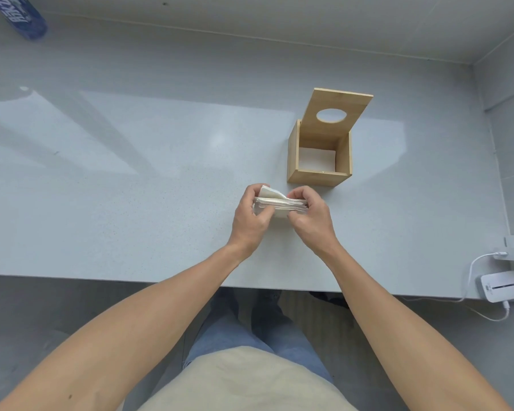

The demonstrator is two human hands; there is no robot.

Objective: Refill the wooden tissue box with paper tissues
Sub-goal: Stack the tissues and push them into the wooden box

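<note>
both hands, left hand (251, 216) and right hand (310, 216), are gripping a white tissue stack (279, 203) in closed fingers; wooden tissue box (319, 160) is sitting far right, lid (337, 112) standing open; no readable labels.

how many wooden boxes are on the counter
1: the wooden tissue box stands open, lid up, right of centre on the counter, beyond both hands. No other shows.

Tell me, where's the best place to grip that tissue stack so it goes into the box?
By its two short ends, one from each side, as the left hand and right hand do now. The tissue stack is flat and floppy, so pinching both ends probably keeps the sheets together. The box stands open, lid tilted back.
</note>
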